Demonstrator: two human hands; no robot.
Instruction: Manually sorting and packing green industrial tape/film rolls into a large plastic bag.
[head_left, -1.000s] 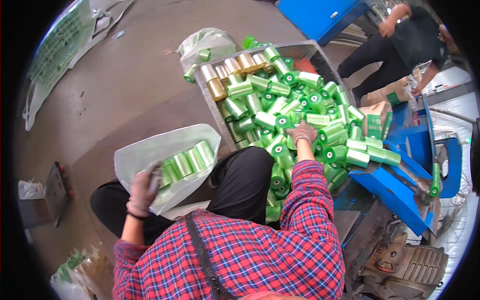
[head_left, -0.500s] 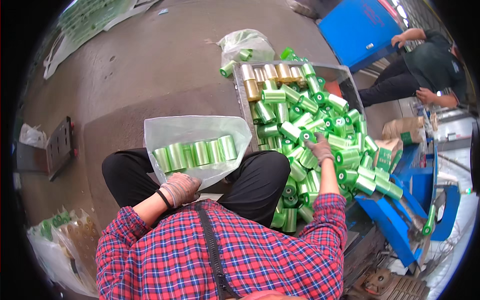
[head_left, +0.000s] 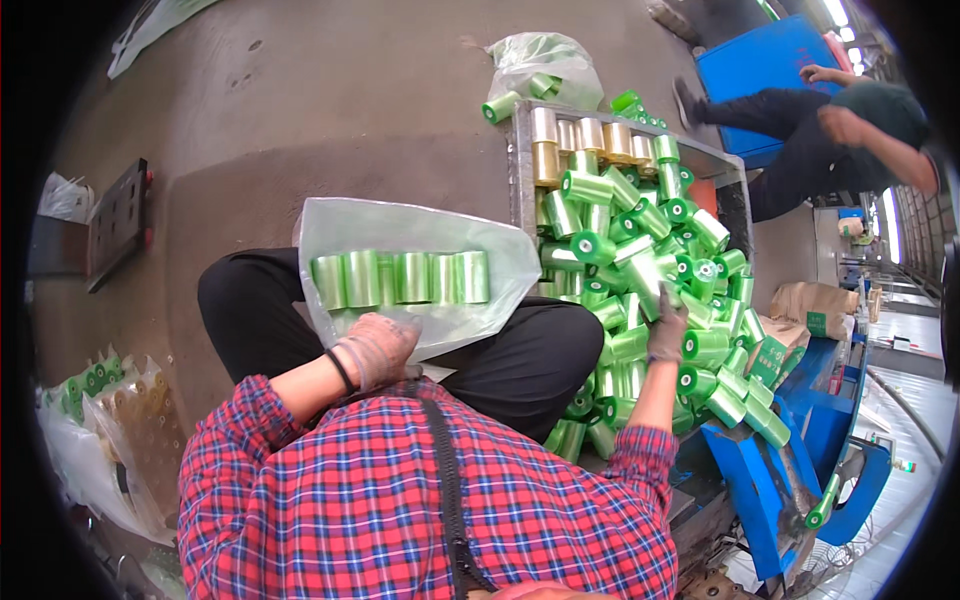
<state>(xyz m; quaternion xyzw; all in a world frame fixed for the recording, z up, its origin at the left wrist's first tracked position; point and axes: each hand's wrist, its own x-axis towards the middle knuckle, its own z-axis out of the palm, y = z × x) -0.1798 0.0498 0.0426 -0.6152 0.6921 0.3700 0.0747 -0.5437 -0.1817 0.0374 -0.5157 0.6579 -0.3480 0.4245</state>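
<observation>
A clear plastic bag (head_left: 420,285) on the lap is gripped at its near edge by the closed left hand (head_left: 375,348); five green rolls (head_left: 400,277) are lined up inside. The bagging step seems underway. The right hand (head_left: 668,328) is curled onto a roll in the heaped tray (head_left: 522,150), too many to count; a firm grasp and lift is judged needed next.

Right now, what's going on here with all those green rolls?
A seated person holds a clear plastic bag on their lap with the left hand; a row of green rolls lies inside it. Their right hand reaches into a heap of loose green rolls spilling from a metal bin. Another person works further off.
</observation>
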